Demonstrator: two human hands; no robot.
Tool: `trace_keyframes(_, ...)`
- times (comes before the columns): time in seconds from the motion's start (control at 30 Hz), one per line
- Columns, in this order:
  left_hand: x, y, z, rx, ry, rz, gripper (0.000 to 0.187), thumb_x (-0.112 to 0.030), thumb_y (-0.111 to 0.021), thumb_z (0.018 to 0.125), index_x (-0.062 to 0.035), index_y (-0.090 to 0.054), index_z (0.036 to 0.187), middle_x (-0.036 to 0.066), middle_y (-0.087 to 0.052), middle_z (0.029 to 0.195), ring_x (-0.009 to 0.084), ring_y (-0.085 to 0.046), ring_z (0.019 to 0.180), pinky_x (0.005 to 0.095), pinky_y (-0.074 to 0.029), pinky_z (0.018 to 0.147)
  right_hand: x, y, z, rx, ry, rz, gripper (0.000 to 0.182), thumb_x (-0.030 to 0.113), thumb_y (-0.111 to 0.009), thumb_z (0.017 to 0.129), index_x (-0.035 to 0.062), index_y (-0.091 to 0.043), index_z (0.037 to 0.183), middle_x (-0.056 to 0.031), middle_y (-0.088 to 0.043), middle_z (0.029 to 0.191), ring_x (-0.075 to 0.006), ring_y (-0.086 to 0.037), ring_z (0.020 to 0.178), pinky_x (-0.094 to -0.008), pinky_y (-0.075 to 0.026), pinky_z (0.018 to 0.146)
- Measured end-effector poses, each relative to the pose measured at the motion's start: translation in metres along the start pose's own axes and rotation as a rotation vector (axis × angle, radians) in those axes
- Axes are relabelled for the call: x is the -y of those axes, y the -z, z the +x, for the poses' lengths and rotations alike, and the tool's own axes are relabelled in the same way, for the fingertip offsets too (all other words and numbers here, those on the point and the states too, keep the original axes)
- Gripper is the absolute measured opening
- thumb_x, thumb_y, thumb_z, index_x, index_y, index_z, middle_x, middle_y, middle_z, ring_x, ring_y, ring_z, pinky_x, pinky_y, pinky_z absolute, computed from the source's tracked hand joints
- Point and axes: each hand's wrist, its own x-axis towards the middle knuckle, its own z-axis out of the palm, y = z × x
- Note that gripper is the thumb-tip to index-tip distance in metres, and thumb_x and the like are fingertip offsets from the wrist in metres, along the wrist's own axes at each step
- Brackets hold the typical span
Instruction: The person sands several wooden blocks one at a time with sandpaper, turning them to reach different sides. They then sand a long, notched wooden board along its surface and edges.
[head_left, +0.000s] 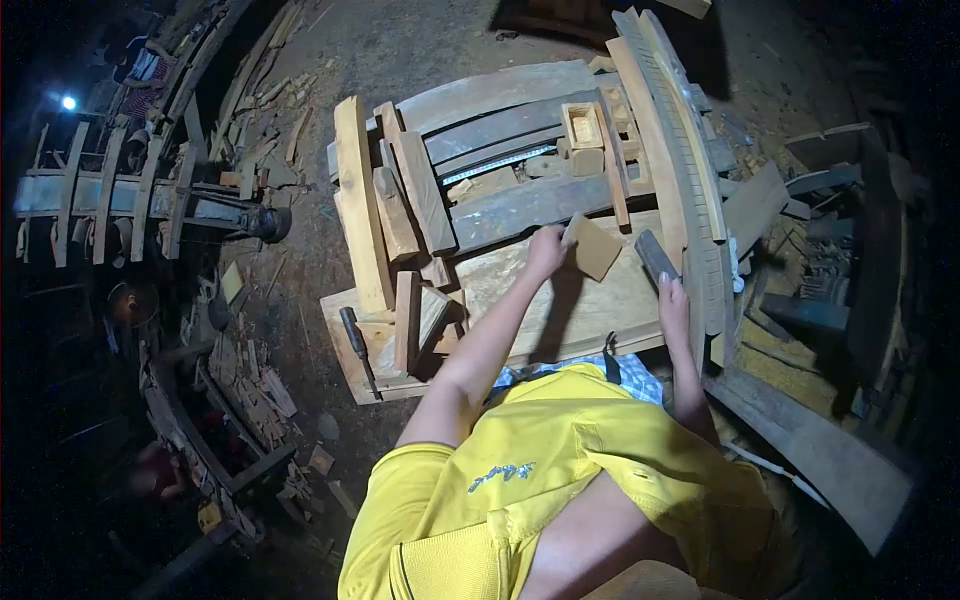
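My left hand (545,252) is closed around the edge of a flat, square tan piece (598,250), perhaps wood, held above the pale plank of the workbench (500,280). To its right, my right hand (673,300) grips the near end of a narrow grey block (655,256) that tilts up and away from me. The two pieces are apart. Beyond my left hand, a narrow reddish wooden strip (612,160) lies across the bench boards, beside a small hollow wooden box (582,127).
Several wooden beams (361,200) lie along the bench's left side. A dark-handled tool (357,345) rests at its near left corner. Long boards (660,130) line the right side. Wood scraps (265,380) litter the floor. Another person (145,75) is at the far left.
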Motion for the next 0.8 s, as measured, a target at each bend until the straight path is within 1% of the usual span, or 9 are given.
trace_keyframes(0.1,0.023,0.011,-0.028,-0.189,0.261,-0.300,0.026,-0.026,-0.061,0.074,-0.0001,-0.061,0.079,0.021,-0.059,0.075,0.0313,-0.060,0.068,0.0415,-0.045,0.063,0.002,-0.010,0.012,0.053,-0.025,-0.058,0.040,0.034,-0.039,0.090,-0.0034,-0.048,0.079,-0.0248,-0.052,0.072,-0.0400,-0.051,0.068,-0.0438,-0.038,0.060)
trace_keyframes(0.2,0.029,0.043,-0.044,-0.328,0.474,-0.715,0.025,-0.021,-0.054,0.083,0.0041,-0.059,0.084,0.014,-0.060,0.069,0.0198,-0.059,0.062,0.0336,-0.051,0.051,0.033,-0.023,0.019,0.096,-0.026,-0.054,0.036,0.030,-0.041,0.090,-0.0031,-0.048,0.078,-0.0251,-0.053,0.076,-0.0404,-0.051,0.071,-0.0447,-0.038,0.061)
trace_keyframes(0.27,0.036,0.048,-0.040,-0.396,0.524,-0.808,0.024,-0.019,-0.053,0.084,0.0048,-0.057,0.087,0.012,-0.059,0.072,0.0192,-0.059,0.062,0.0316,-0.052,0.049,0.047,-0.039,0.027,0.089,0.196,-0.036,0.032,0.026,-0.043,0.089,-0.0034,-0.049,0.077,-0.0260,-0.053,0.081,-0.0405,-0.050,0.078,-0.0446,-0.038,0.066)
trace_keyframes(0.37,0.060,0.042,-0.033,-0.439,0.602,-0.851,0.022,-0.016,-0.051,0.086,0.0048,-0.055,0.092,0.011,-0.058,0.078,0.0194,-0.058,0.063,0.0303,-0.053,0.047,0.057,-0.079,0.045,0.087,0.574,-0.153,0.024,0.017,-0.043,0.088,-0.0016,-0.051,0.099,-0.0214,-0.050,0.111,-0.0356,-0.043,0.108,-0.0455,-0.032,0.088)
trace_keyframes(0.4,0.065,0.039,-0.031,-0.409,0.632,-0.799,0.021,-0.015,-0.051,0.086,0.0042,-0.054,0.094,0.011,-0.058,0.080,0.0202,-0.058,0.063,0.0309,-0.054,0.048,0.064,-0.096,0.050,0.185,0.485,-0.190,0.031,0.015,-0.042,0.087,0.0021,-0.045,0.115,-0.0190,-0.047,0.120,-0.0307,-0.037,0.118,-0.0493,-0.026,0.095)
trace_keyframes(0.47,0.044,0.048,-0.034,-0.364,0.703,-0.757,0.022,-0.018,-0.049,0.087,0.0035,-0.055,0.092,0.010,-0.058,0.079,0.0197,-0.057,0.065,0.0309,-0.054,0.051,0.107,-0.114,0.047,0.171,0.614,-0.307,0.037,0.015,-0.043,0.085,0.0072,-0.043,0.121,-0.0182,-0.046,0.120,-0.0265,-0.033,0.123,-0.0532,-0.018,0.100)
trace_keyframes(0.53,0.051,0.040,-0.033,-0.382,0.626,-0.984,0.024,-0.019,-0.046,0.088,0.0022,-0.055,0.090,0.008,-0.057,0.080,0.0189,-0.057,0.065,0.0325,-0.054,0.056,0.111,-0.145,0.047,0.266,0.721,-0.599,0.033,0.015,-0.048,0.082,0.0074,-0.050,0.114,-0.0128,-0.047,0.122,-0.0257,-0.033,0.123,-0.0540,-0.020,0.099)
trace_keyframes(0.67,0.071,0.032,-0.032,-0.321,0.512,-0.940,0.023,-0.019,-0.042,0.088,-0.0009,-0.056,0.091,0.008,-0.056,0.082,0.0180,-0.056,0.064,0.0330,-0.053,0.059,0.111,-0.186,0.041,0.233,0.989,-0.258,0.018,0.012,-0.052,0.077,0.0053,-0.059,0.092,-0.0045,-0.049,0.122,-0.0215,-0.034,0.124,-0.0561,-0.020,0.098)
trace_keyframes(0.8,0.068,0.028,-0.031,-0.354,0.721,-1.267,0.021,-0.016,-0.039,0.089,-0.0029,-0.054,0.095,0.007,-0.055,0.082,0.0167,-0.055,0.062,0.0343,-0.054,0.060,0.092,-0.195,0.061,0.264,1.131,-0.356,0.013,0.009,-0.052,0.075,0.0055,-0.063,0.083,-0.0026,-0.050,0.122,-0.0184,-0.036,0.122,-0.0567,-0.020,0.099)
